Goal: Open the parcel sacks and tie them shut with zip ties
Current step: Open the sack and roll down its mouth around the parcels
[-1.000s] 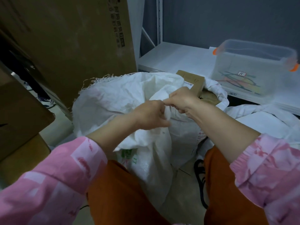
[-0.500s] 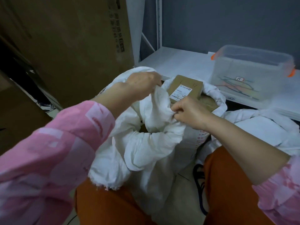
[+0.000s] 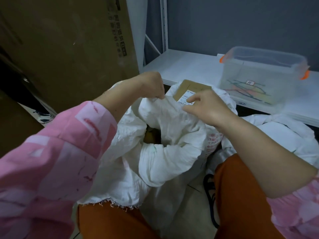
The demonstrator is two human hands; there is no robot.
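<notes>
A white woven parcel sack (image 3: pixel 165 163) stands between my knees, its mouth spread open with the cloth rolled outward. My left hand (image 3: pixel 151 86) pinches the far rim of the sack at the left. My right hand (image 3: pixel 205 106) pinches the same rim a little to the right. Behind the hands a cardboard parcel (image 3: pixel 191 91) with a white label pokes out of the sack. Coloured zip ties (image 3: pixel 246 89) lie in a clear plastic box (image 3: pixel 262 73) with orange clips on the shelf.
A large cardboard carton (image 3: pixel 65 49) stands at the left. A white metal shelf (image 3: pixel 186 66) runs behind the sack. Another white sack (image 3: pixel 279 133) lies at the right, beside my right knee.
My hands moved apart from one bunched spot, my left hand going up and away. The sack's mouth has opened wide and the parcel inside shows more.
</notes>
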